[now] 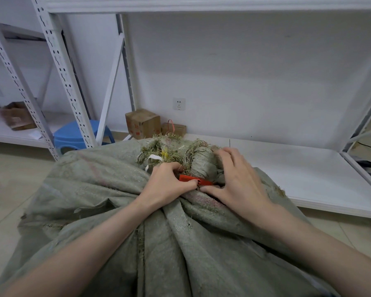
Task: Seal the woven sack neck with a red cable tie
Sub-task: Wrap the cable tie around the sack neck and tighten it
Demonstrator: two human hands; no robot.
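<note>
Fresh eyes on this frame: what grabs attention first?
The red cable tie at centre frame is the one bright thing against the grey-green woven sack that fills the lower half. The left hand pinches it at the bunched, frayed neck, while the right hand rests spread on the neck's right side. Further back at left, a blue stool stands by the white shelving.

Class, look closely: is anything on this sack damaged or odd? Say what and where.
The sack has a torn hole on its left side, and its gathered top above the red tie is frayed into loose threads.
</note>
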